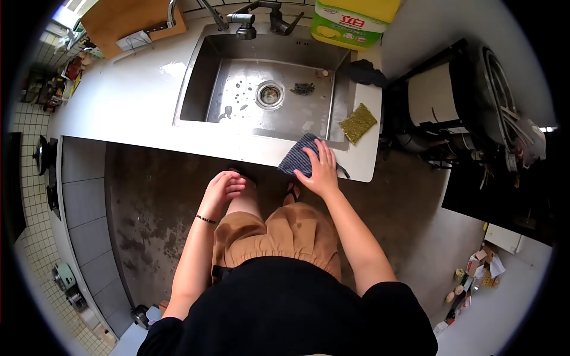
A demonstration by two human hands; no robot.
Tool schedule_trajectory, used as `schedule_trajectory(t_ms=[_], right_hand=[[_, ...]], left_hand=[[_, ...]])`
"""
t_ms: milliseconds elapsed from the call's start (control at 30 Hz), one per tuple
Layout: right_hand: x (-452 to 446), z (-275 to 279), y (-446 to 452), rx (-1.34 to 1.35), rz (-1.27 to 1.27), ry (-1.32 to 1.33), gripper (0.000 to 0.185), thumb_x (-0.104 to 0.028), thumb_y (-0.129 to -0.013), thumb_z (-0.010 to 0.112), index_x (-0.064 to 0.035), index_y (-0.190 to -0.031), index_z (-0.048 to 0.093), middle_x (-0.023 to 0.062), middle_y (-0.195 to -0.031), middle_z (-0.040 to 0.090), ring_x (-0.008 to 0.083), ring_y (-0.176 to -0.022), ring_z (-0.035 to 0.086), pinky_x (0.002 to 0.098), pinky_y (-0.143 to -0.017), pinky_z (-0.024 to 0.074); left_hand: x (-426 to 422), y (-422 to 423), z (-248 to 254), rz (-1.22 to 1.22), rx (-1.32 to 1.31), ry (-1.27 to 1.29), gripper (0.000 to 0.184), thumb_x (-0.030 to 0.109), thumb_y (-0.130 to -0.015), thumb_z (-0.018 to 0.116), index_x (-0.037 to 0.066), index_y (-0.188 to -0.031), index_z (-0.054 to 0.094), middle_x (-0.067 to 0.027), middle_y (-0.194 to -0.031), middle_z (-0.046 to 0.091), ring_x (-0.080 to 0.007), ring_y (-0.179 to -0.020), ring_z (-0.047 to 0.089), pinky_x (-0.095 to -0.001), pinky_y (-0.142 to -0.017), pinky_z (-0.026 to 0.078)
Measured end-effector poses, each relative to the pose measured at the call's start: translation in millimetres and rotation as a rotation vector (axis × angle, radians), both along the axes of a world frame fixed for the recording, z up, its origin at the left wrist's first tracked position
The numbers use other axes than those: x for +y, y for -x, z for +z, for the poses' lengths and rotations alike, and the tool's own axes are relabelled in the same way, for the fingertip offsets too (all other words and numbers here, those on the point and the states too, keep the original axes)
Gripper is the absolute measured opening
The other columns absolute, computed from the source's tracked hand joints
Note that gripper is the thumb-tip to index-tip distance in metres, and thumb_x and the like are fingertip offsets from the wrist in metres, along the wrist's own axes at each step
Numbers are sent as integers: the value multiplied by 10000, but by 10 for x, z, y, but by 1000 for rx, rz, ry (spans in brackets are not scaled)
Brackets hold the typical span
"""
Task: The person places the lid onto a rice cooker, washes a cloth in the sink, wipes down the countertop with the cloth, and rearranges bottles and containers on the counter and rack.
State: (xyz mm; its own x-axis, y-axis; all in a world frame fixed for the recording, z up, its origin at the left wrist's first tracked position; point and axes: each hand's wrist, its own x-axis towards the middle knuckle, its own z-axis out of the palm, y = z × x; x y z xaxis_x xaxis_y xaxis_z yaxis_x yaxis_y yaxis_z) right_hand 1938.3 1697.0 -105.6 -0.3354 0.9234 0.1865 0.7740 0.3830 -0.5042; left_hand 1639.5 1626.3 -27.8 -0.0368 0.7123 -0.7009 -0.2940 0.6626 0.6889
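Note:
My right hand (321, 172) rests on a dark blue striped cloth (295, 155) at the front edge of the white counter, thumb and fingers spread across it. Part of the cloth is hidden under the hand. My left hand (225, 186) hangs in the air in front of the counter, fingers loosely curled and nothing in them. Just beyond the right hand lies a gold-green scouring sponge (358, 123) beside the sink. The steel sink (237, 127) has water drops, a drain (270, 95) and a dark clump of scraps (303, 89) on its floor.
A grey faucet (243, 26) stands behind the sink, with a yellow detergent jug (350, 24) to its right. A black crumpled cloth (366, 72) lies at the sink's right corner. Racks with pans (499, 101) stand on the right. A wooden board (127, 26) leans at back left.

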Motion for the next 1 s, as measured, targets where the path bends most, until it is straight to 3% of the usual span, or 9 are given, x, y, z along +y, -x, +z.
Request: schedule_trajectory(t_ms=[67, 200, 367, 633, 767, 833, 933, 1000], right_hand=[[37, -143, -19, -99, 41, 21, 809, -465, -759, 712, -191, -1452, 397, 189, -1552, 247, 378, -1441, 214, 520, -1158, 175], [114, -97, 197, -232, 153, 52, 866, -497, -783, 681, -178, -1504, 322, 196, -1573, 197, 381, -1446, 198, 524, -1160, 166], [250, -123, 882, -251, 309, 54, 850, -494, -817, 662, -136, -1503, 309, 212, -1576, 170, 378, -1457, 164, 521, -1167, 149], [497, -154, 2794, -222, 514, 15, 862, -429, -798, 697, -118, -1500, 304, 207, -1574, 181, 363, -1464, 157, 504, -1182, 131], [639, -195, 3826, -206, 548, 22, 858, -466, -820, 665, -115, -1507, 288, 206, -1584, 148, 357, -1471, 132, 507, -1186, 113], [695, -192, 4292, -229, 484, 42, 857, -555, -861, 574, -103, -1518, 260, 221, -1587, 122, 361, -1477, 104, 530, -1179, 95], [897, -234, 4863, -265, 429, 19, 841, -588, -883, 509, -112, -1526, 250, 194, -1601, 85, 335, -1489, 45, 526, -1185, 57], [1163, -277, 5185, -278, 421, -22, 825, -594, -885, 504, -127, -1522, 269, 193, -1597, 116, 337, -1485, 79, 513, -1186, 77]], left_hand=[[-120, 62, -18, 12, 9, 8, 256, 259, -1014, 448, 60, -1078, 596, -77, -1003, 681, -134, -873, 658, -261, -745, 532], [-258, 223, -155, 85, 19, 37, 270, 281, -1008, 458, 53, -1061, 593, -90, -998, 684, -155, -862, 668, -287, -748, 549], [-339, 426, -199, 155, -13, 47, 271, 282, -1006, 458, 52, -1057, 592, -94, -998, 686, -154, -863, 669, -285, -746, 548], [-692, 1306, -131, 382, -2, 55, 300, 276, -1022, 424, 32, -1069, 593, -109, -1010, 680, -166, -896, 666, -280, -772, 546], [-966, 1894, -137, 517, 1, 62, 301, 283, -1013, 439, 27, -1067, 589, -119, -1011, 678, -175, -905, 668, -280, -771, 547], [-1084, 2192, -149, 568, 11, 62, 300, 276, -1013, 434, 23, -1073, 583, -125, -1014, 675, -180, -907, 666, -289, -771, 547], [-1223, 2607, -190, 626, 18, 70, 298, 266, -1015, 423, 18, -1076, 576, -132, -1021, 671, -182, -911, 663, -289, -771, 545], [-1272, 2836, -235, 623, 24, 83, 299, 269, -1017, 421, 21, -1076, 576, -129, -1024, 671, -181, -914, 662, -289, -778, 542]])
